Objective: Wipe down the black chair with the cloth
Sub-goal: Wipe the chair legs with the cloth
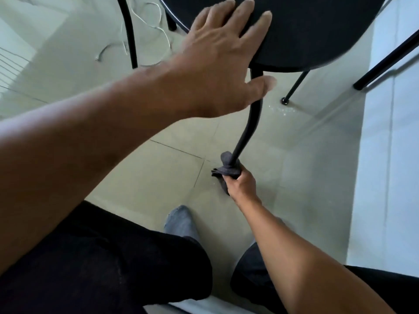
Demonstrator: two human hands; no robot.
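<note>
The black chair (317, 35) fills the top of the view, its round seat seen from above. My left hand (224, 57) lies flat on the seat's near left edge, fingers spread, thumb hanging below the rim. A curved black front leg (251, 123) runs down from the seat toward the floor. Low on that leg, my right hand (240, 182) is closed around a dark grey cloth (226, 166), which is wrapped around the leg. The leg's foot is hidden by the cloth and hand.
Pale floor tiles lie all around. A white cable (156, 32) loops on the floor at top left beside another black leg (130, 35). More legs (294, 87) stand at right. My grey-socked foot (181, 223) and dark trousers are below.
</note>
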